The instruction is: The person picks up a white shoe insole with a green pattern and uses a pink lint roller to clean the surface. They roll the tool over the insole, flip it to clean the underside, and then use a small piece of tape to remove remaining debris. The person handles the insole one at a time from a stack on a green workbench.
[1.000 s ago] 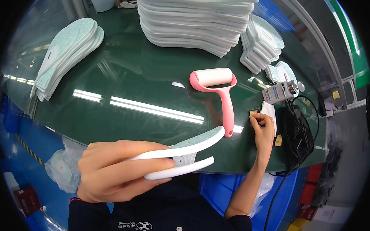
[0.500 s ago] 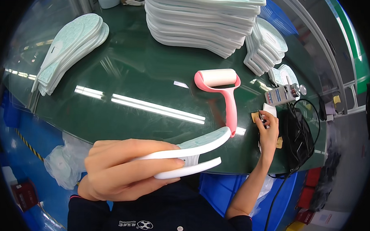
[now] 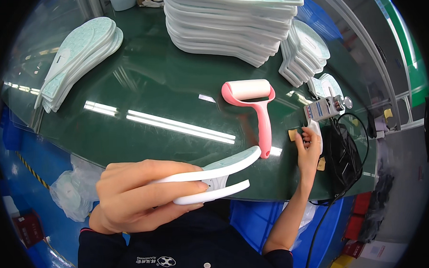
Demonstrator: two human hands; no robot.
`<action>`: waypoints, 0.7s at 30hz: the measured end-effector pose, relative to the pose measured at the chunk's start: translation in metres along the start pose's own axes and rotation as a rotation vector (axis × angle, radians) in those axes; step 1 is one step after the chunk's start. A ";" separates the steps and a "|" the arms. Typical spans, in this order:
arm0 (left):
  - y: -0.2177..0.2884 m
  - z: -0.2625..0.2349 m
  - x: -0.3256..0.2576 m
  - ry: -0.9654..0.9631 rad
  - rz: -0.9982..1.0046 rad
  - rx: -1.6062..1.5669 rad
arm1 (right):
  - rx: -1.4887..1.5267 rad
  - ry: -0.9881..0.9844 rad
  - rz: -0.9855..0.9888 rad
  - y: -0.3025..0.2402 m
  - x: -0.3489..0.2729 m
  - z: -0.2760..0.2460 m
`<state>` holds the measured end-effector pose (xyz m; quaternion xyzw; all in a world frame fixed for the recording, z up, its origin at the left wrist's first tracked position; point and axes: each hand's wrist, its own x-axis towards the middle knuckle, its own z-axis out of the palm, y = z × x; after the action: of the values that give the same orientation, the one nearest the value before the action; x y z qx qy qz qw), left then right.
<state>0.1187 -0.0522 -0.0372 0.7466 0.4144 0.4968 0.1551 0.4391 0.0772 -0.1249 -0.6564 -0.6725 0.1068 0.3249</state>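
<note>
My left hand [image 3: 146, 195] is closed round a white insole [image 3: 225, 169] with a pale green top, held above the near edge of the table. Two white layers show with fingers between them; whether it is one bent insole or two, I cannot tell. At the right, my right hand [image 3: 309, 147] has its thumb and fingers drawn together over the table, beside a white cloth or paper [image 3: 314, 128] and a small tan piece [image 3: 292, 135]. What the fingertips hold is too small to make out. A pink-handled roller [image 3: 264, 127] with a white drum lies between the hands.
A tall stack of insoles [image 3: 225, 32] stands at the back, with smaller stacks at the left [image 3: 79, 53] and right [image 3: 306, 53]. A bottle with a metal top [image 3: 322, 109] and a black bag [image 3: 345, 153] with a cable sit at the right. A blue bin [image 3: 255, 217] is below the edge.
My right hand has shifted slightly, and more of the white cloth or paper shows beside it. My left hand still grips the insole, nearly in place. The whole view has slid slightly.
</note>
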 end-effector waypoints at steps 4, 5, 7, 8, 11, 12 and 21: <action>0.001 -0.001 0.002 -0.001 0.028 -0.031 | 0.014 0.007 -0.001 0.011 0.000 0.003; 0.000 -0.001 0.003 0.012 0.047 -0.040 | 0.069 0.019 0.000 0.017 0.000 0.003; -0.001 0.001 0.002 0.013 0.066 -0.068 | 0.287 0.022 0.073 0.016 -0.001 -0.001; -0.002 0.001 0.002 0.017 0.074 -0.083 | 0.400 0.066 0.067 0.006 -0.005 -0.005; -0.007 -0.004 0.002 -0.099 0.122 -0.144 | 0.743 0.152 0.114 -0.068 -0.027 -0.018; -0.007 -0.005 0.001 -0.103 0.123 -0.136 | 0.810 0.099 0.112 -0.097 -0.038 -0.025; -0.002 0.003 0.007 -0.122 0.125 -0.183 | 1.259 -0.094 -0.348 -0.196 -0.091 -0.018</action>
<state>0.1222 -0.0452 -0.0355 0.7824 0.3098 0.4951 0.2162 0.2829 -0.0370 -0.0263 -0.2170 -0.5914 0.4543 0.6299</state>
